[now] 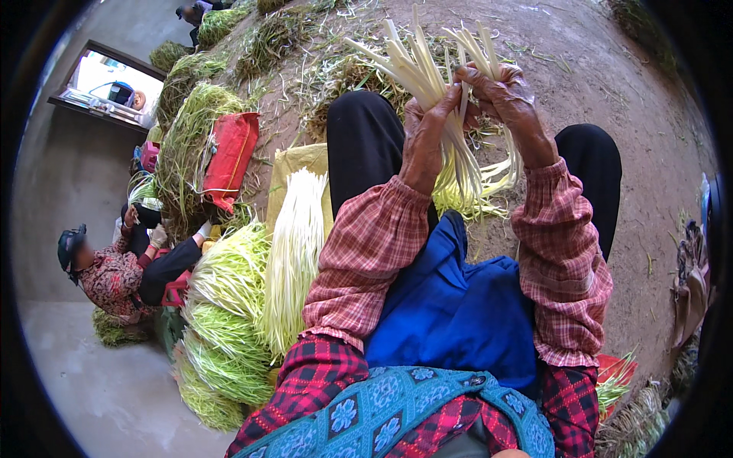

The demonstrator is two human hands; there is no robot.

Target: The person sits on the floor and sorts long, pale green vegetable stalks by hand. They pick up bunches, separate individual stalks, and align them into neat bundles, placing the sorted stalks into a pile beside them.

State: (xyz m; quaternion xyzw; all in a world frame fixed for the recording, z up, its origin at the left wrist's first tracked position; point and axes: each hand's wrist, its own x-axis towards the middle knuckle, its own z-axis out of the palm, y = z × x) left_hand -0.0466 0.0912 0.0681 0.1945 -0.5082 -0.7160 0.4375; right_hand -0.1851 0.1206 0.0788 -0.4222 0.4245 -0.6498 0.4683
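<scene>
My left hand [426, 129] is closed around a bundle of pale, blanched leafy stalks [413, 68], probably garlic shoots. Their white ends fan upward and their yellow-green leaves hang below the fist. Close beside it, my right hand [507, 94] grips a smaller bunch of the same stalks [480, 48]. The thumb and fingertips of that hand are at a stalk between the two bunches; whether they pinch it is hard to tell. Under my hands, yellow leaves [478, 189] trail down to the ground between my knees. A blue cloth [452, 320] covers my lap.
Left of my leg, long white stalks [298, 246] lie on a tan sheet [283, 163], beside heaped green-yellow bundles [229, 320]. A red sack [232, 157] rests against piled greens [194, 126]. A seated co-worker [120, 269] handles greens at left; another person [194, 14] is farther off. Trimmings [355, 80] litter the earthen floor.
</scene>
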